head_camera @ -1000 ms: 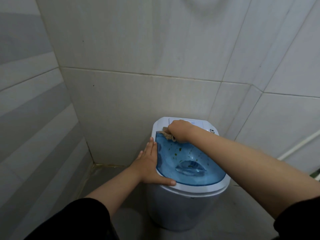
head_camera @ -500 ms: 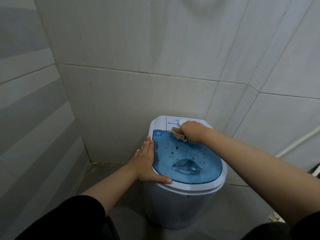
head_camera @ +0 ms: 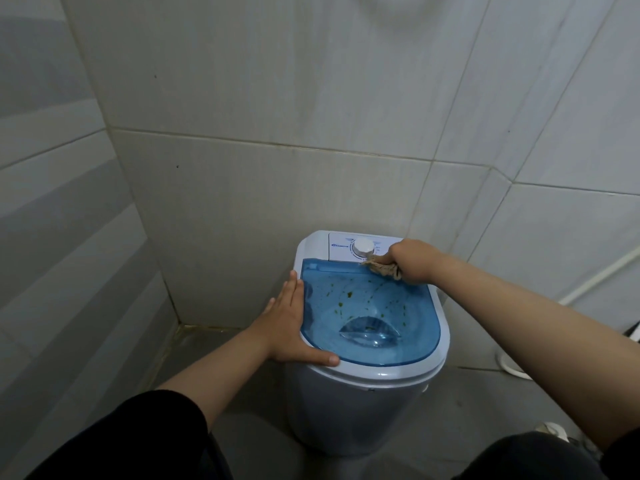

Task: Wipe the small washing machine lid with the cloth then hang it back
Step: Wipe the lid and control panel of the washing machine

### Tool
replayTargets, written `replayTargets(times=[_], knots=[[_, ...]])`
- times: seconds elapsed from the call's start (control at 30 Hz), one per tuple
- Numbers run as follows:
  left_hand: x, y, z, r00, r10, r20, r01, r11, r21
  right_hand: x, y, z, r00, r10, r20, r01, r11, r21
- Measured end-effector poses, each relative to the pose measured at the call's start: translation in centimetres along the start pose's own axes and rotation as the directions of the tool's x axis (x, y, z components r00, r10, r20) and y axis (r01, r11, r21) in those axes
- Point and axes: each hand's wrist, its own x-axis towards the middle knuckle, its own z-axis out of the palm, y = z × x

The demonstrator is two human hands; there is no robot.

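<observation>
Across the back of the blue lid (head_camera: 367, 320) the right hand (head_camera: 414, 259) has slid from the far left corner to the far right corner, uncovering the white dial (head_camera: 363, 247) on the control panel. Its fingers are closed in a fist around the bunched tan cloth (head_camera: 382, 269), pressing it down where lid and panel meet. Green specks dot the middle of the lid. At the left rim of the small washing machine (head_camera: 360, 407) the left hand (head_camera: 289, 327) lies flat, fingers together and extended, thumb stretched along the white front rim, gripping nothing.
</observation>
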Motion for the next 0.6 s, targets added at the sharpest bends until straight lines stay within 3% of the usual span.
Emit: replayTargets(times=[0.33, 0.6], knots=[[0.1, 0.0, 0.1, 1.000, -0.006, -0.022, 0.006, 1.000, -0.005, -1.3, -0.4, 0.5, 0.988, 0.155, 0.001, -0.155, 0.988, 0.022], [-0.1, 0.0, 0.2, 1.000, -0.003, -0.027, 0.003, 1.000, -0.020, -4.0, -2.5, 1.7, 0.985, 0.167, -0.040, -0.169, 0.985, -0.028]])
